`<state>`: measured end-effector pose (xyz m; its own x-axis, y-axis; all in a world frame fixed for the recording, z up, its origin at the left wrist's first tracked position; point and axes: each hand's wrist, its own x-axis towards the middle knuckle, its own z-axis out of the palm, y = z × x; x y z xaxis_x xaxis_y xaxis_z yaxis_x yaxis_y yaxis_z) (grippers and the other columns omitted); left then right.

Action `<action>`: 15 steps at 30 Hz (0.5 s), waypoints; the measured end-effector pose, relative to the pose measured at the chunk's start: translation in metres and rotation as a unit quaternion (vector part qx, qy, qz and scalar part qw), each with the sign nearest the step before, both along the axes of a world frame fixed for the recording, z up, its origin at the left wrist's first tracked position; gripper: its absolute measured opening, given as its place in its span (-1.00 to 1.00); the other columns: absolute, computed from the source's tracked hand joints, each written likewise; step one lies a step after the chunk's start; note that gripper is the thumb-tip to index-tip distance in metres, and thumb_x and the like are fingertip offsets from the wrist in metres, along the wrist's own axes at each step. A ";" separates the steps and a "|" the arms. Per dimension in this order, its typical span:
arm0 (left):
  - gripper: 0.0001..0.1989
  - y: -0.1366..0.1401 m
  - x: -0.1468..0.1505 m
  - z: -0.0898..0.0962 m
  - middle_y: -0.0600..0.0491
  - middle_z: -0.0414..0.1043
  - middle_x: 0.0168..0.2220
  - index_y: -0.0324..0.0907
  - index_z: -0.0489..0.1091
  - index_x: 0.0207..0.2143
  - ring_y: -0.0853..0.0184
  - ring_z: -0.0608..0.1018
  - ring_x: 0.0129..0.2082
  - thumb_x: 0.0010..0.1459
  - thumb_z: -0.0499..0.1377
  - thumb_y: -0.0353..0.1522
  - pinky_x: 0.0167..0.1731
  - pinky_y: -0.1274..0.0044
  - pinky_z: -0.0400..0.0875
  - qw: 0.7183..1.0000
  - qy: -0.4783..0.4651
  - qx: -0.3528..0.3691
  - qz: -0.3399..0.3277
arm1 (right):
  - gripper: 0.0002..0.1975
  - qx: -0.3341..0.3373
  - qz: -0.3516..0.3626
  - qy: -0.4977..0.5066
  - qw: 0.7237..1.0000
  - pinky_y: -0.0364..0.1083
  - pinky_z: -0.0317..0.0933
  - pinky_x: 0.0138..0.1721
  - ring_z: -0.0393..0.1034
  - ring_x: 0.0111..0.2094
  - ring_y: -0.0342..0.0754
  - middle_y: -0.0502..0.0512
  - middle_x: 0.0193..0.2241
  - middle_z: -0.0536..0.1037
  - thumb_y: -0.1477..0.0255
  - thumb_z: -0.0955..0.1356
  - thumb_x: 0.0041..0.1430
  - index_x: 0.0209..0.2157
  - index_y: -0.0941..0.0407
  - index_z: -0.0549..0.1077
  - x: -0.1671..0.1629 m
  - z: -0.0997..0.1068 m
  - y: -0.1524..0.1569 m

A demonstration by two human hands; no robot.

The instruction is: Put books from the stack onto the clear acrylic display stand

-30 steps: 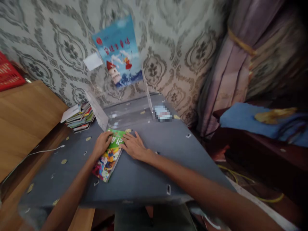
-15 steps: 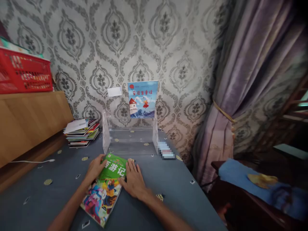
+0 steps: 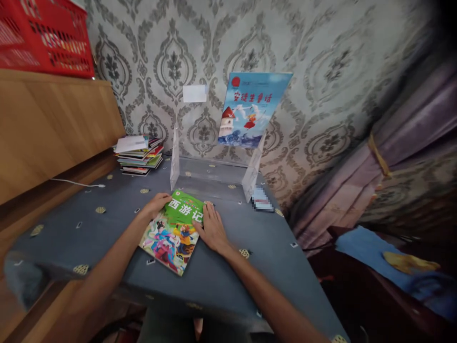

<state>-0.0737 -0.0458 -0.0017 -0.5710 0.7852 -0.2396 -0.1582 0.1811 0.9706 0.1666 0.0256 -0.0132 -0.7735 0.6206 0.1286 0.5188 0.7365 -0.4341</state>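
A picture book (image 3: 178, 228) with a green top and colourful cartoon figures lies slightly turned on the cloth-covered table. At its upper left edge, my left hand (image 3: 157, 205) grips the cover's side with bent fingers, partly hidden. My right hand (image 3: 214, 229) rests along the opposite edge, fingers stretched out flat, thumb touching the cover. Beyond the book stands a clear plastic rack (image 3: 214, 188). A blue picture book (image 3: 252, 112) is propped upright at the rack's right end.
Several books are stacked (image 3: 140, 157) at the back left, below a wooden cabinet (image 3: 60, 114) bearing a red basket (image 3: 67, 45). A white cable (image 3: 76, 183) crosses the table. A blurred-out flat item (image 3: 262, 200) lies right of the rack. A curtain (image 3: 352, 190) hangs at the right.
The view has tilted down and shifted, so the table's front edge now shows. Both hands stay at the green book's sides, and it lies in about the same spot before the rack.
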 end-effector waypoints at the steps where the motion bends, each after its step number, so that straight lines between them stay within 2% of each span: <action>1: -0.73 0.001 0.001 0.000 0.09 0.50 -0.57 -0.23 0.48 -0.49 0.35 0.51 -0.56 -0.26 0.43 -0.30 -0.48 0.55 0.41 1.000 -0.016 0.005 -0.001 | -0.19 0.000 -0.008 0.016 1.000 0.23 -0.13 0.36 -0.21 0.44 0.27 0.54 0.40 -0.07 0.08 0.15 0.35 0.35 0.46 0.06 0.000 -0.003 0.000; 4: -0.73 0.002 0.008 0.004 0.03 0.54 -0.53 -0.25 0.50 -0.46 0.31 0.56 -0.52 -0.25 0.44 -0.35 -0.43 0.51 0.46 0.998 -0.055 0.031 -0.008 | -0.17 -0.016 -0.035 0.072 0.997 0.26 -0.12 0.35 -0.25 0.44 0.31 0.61 0.40 -0.13 0.05 0.16 0.34 0.34 0.46 0.06 0.003 -0.012 -0.002; 6: -0.72 0.002 0.014 0.010 0.01 0.55 -0.52 -0.26 0.51 -0.44 0.30 0.57 -0.51 -0.24 0.46 -0.35 -0.41 0.50 0.47 0.996 -0.071 0.055 -0.012 | -0.15 -0.040 -0.046 0.118 0.991 0.26 -0.14 0.36 -0.31 0.45 0.29 0.58 0.42 -0.21 0.03 0.13 0.34 0.36 0.45 0.02 0.006 -0.015 -0.003; 10: -0.64 0.002 0.026 0.025 0.02 0.57 -0.49 -0.27 0.54 -0.39 0.33 0.56 -0.49 -0.27 0.48 -0.29 -0.40 0.54 0.44 0.990 -0.074 0.117 -0.010 | -0.09 -0.093 -0.078 0.237 0.964 0.22 -0.19 0.39 -0.36 0.46 0.20 0.50 0.44 -0.27 -0.03 0.10 0.32 0.39 0.42 -0.12 0.008 -0.013 -0.005; 12: -0.60 0.002 0.032 0.034 0.03 0.59 -0.45 -0.26 0.55 -0.36 0.34 0.57 -0.46 -0.29 0.49 -0.25 -0.38 0.56 0.42 0.986 -0.063 0.153 -0.003 | -0.04 -0.125 -0.111 0.303 0.938 0.21 -0.15 0.38 -0.26 0.45 0.19 0.48 0.43 -0.15 -0.06 0.15 0.27 0.40 0.39 -0.13 0.008 -0.007 -0.004; 15: -0.54 0.005 0.045 0.047 0.04 0.60 -0.42 -0.24 0.56 -0.31 0.33 0.57 -0.42 -0.30 0.49 -0.21 -0.34 0.57 0.40 0.979 -0.039 0.202 0.014 | -0.08 -0.226 -0.135 0.399 0.878 0.20 0.17 0.25 0.17 0.32 0.23 0.42 0.31 0.26 -0.06 0.29 0.16 0.35 0.26 0.08 0.010 0.007 -0.003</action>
<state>-0.0289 -0.0409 0.0455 -0.5866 0.8087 0.0432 -0.2340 -0.2203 0.9469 0.1762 0.0227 -0.0058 -0.3661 0.8949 0.2551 0.0467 0.2915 -0.9554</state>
